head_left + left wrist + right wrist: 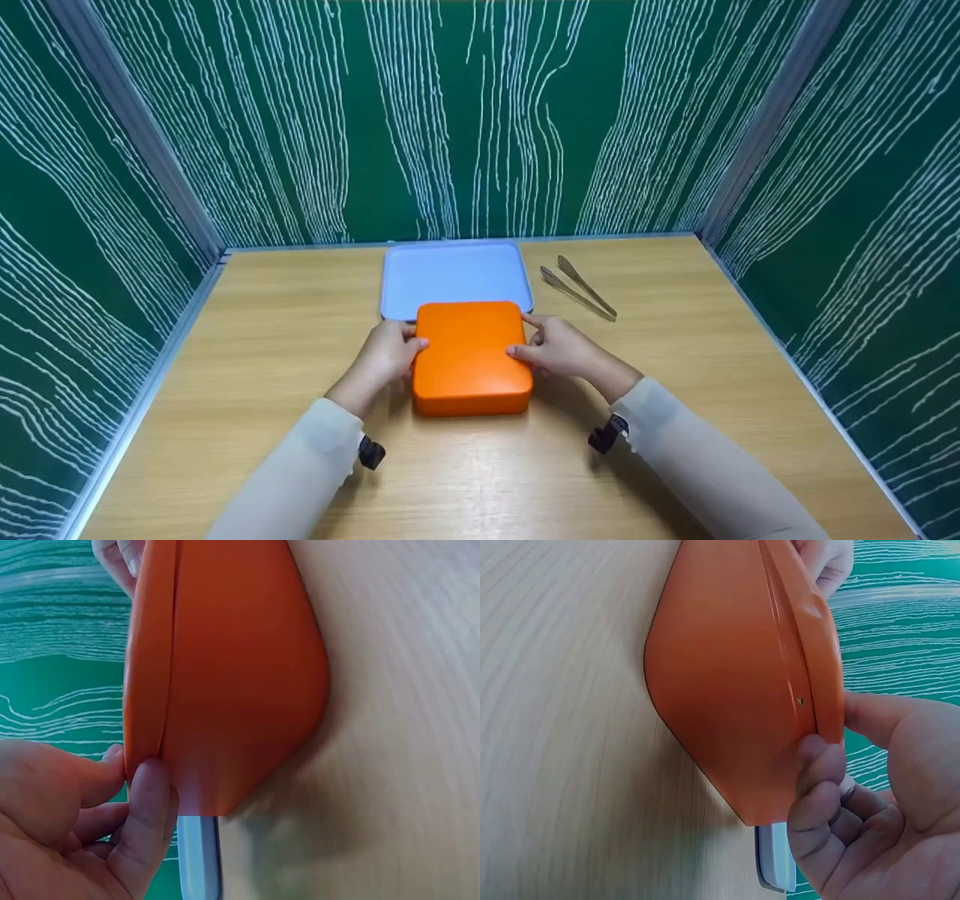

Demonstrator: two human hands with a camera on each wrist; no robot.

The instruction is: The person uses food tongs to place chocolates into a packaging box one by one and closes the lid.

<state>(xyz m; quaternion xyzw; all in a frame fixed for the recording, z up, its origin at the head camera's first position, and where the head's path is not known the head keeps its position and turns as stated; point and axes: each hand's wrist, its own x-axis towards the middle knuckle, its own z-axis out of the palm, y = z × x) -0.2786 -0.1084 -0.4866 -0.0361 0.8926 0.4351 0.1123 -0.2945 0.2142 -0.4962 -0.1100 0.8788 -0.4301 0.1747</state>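
Observation:
An orange lidded box (472, 352) stands on the wooden table, in front of the tray. My left hand (388, 351) pinches the lid's left edge, thumb on top and fingers at the side. On the opposite edge my right hand (559, 346) does the same. In the left wrist view, a thin seam runs between the lid (150, 637) and the box body (244, 660). From the right wrist, the seam looks slightly wider near the lid (821, 652), and curled fingers (821, 765) press just under its rim. What the box holds is hidden.
A pale blue tray (454, 277) lies behind the box, its front edge partly hidden by it. Metal tongs (579, 289) rest to the right of the tray. Green walls (480, 120) with white wavy lines enclose the table (285, 315) at the back and sides.

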